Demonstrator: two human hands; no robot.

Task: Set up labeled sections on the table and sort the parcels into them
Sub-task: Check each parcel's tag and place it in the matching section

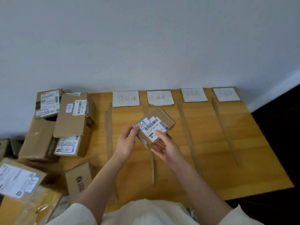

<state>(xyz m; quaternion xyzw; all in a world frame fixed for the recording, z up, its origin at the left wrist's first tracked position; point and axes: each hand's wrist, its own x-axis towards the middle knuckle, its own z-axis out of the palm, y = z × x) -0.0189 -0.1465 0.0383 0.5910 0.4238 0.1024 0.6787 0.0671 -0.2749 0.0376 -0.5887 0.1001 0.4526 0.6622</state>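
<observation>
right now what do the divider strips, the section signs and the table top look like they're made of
Divider strips: brown cardboard, matte, edges ragged as if torn. Section signs: white paper with handwriting, seemingly on cardboard backing showing brown at the edges. Table top: yellowish wood or wood-look laminate, grain lines, slight sheen.

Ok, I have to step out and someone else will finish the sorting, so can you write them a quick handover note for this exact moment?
Left hand and right hand both hold one small parcel above the table, its blue-edged sticker facing up.
Done: four paper labels lie along the far edge, and cardboard strips divide the sections.
No parcel lies in any section yet.
Left: place the held parcel, then sort the pile of parcels at the left of the table.
</observation>
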